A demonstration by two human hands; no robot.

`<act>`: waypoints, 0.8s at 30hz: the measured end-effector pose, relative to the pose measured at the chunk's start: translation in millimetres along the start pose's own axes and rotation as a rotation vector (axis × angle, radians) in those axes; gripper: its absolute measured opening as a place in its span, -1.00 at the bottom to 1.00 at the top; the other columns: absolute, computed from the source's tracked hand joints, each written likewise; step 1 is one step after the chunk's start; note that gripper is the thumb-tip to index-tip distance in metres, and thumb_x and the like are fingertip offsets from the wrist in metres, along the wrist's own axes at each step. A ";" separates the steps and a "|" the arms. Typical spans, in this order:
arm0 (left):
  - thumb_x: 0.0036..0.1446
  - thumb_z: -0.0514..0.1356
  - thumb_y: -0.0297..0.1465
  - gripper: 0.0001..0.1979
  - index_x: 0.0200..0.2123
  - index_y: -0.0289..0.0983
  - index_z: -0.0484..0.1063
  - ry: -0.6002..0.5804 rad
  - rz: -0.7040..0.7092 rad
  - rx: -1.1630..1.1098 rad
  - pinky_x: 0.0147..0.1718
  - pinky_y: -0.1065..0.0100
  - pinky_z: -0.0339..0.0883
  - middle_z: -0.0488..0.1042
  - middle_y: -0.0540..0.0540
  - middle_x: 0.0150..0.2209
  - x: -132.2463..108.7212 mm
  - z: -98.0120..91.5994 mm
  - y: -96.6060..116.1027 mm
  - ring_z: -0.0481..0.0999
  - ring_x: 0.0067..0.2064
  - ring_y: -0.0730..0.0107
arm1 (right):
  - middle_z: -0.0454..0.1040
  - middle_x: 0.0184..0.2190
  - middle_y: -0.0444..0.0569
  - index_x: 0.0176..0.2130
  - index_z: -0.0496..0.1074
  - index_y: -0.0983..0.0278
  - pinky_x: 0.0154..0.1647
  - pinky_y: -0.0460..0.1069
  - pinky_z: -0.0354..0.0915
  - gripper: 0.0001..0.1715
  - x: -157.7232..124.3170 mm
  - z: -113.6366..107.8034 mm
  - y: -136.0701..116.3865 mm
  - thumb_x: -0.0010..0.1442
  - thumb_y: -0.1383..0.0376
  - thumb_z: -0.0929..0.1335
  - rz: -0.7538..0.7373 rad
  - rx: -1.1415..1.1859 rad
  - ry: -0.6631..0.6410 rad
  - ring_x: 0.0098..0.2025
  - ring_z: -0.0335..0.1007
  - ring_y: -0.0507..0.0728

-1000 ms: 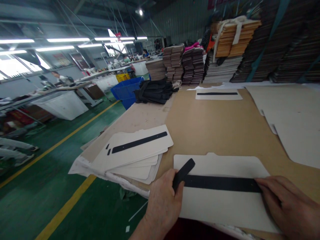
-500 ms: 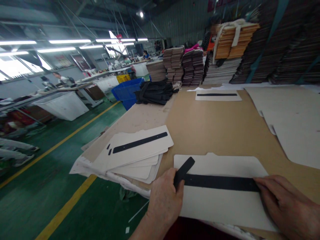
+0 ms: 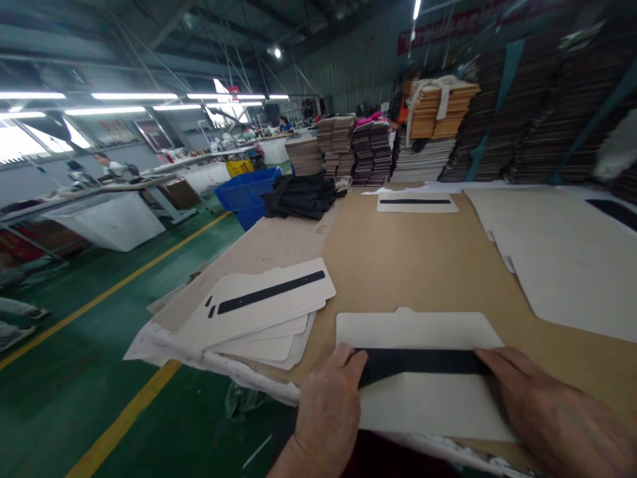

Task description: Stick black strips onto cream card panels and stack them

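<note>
In front of me lies a cream panel (image 3: 438,405) with rounded corners and a small tab on its far edge. A long black strip (image 3: 428,360) stretches across it. My left hand (image 3: 331,392) is closed on the strip's left end, where the strip slants and widens as if lifted or twisted. At the other end, my right hand (image 3: 527,385) has its fingers pressed together on the strip, covering the tip. To the left is a fanned stack of similar cream panels (image 3: 269,332); the top one bears a black strip (image 3: 271,292) and two short black pieces.
A smaller cream panel (image 3: 418,206) with a black strip lies at the table's far side. Large cream sheets (image 3: 572,265) cover the right. Black material (image 3: 301,196) is heaped near a blue bin (image 3: 246,196). Tall stacks (image 3: 373,153) stand behind; a person is partly visible there.
A short black end that stuck up diagonally from my left hand no longer shows. The strip's left part now slants under that hand. The whole view has shifted slightly.
</note>
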State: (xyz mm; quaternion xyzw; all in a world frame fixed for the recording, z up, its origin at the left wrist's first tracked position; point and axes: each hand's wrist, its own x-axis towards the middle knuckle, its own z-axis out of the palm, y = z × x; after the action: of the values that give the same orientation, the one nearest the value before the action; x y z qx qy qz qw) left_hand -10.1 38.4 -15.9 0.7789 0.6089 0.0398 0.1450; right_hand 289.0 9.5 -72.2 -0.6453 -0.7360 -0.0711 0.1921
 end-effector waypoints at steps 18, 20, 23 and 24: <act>0.02 -0.10 -0.77 -0.16 0.33 -0.06 0.06 -0.191 0.184 0.469 -0.29 0.29 0.51 0.36 -0.13 0.15 0.4 -6.7 3.5 0.58 -0.22 0.30 | 0.47 -0.18 -0.06 0.10 0.34 0.19 -0.59 -0.09 0.38 -0.28 -0.5 -18.0 -29.1 -0.03 0.62 0.25 -0.144 -0.350 -0.174 -0.43 0.48 0.05; 0.05 -0.09 -0.75 -0.21 0.31 -0.06 0.10 -0.188 0.181 0.459 -0.30 0.28 0.51 0.37 -0.13 0.12 2.3 -6.3 3.6 0.58 -0.22 0.29 | 0.47 -0.18 -0.07 0.07 0.36 0.17 -0.59 -0.11 0.34 -0.33 3.3 -19.3 -31.0 0.00 0.60 0.26 -0.112 -0.350 -0.196 -0.42 0.48 0.04; 0.09 -0.07 -0.74 -0.28 0.28 -0.12 0.16 -0.176 0.194 0.448 -0.27 0.28 0.51 0.37 -0.16 0.12 5.1 -9.5 4.5 0.58 -0.18 0.27 | 0.47 -0.21 -0.08 0.00 0.41 0.15 -0.61 -0.13 0.29 -0.43 1.6 -21.8 -28.4 0.05 0.57 0.27 -0.094 -0.354 -0.212 -0.43 0.48 0.03; 0.09 -0.06 -0.73 -0.29 0.28 -0.13 0.16 -0.168 0.193 0.441 -0.26 0.28 0.50 0.37 -0.17 0.13 4.9 -11.9 5.9 0.58 -0.17 0.26 | 0.47 -0.22 -0.08 -0.03 0.43 0.15 -0.62 -0.13 0.28 -0.45 -1.1 -22.5 -26.2 0.05 0.57 0.27 -0.094 -0.336 -0.195 -0.45 0.47 0.02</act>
State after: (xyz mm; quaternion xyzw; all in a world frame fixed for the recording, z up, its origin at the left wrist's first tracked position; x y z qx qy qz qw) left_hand -6.2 44.0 -3.4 0.8469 0.5113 -0.1451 0.0175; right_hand 267.8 -3.5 -48.2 -0.6370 -0.7582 -0.1388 0.0060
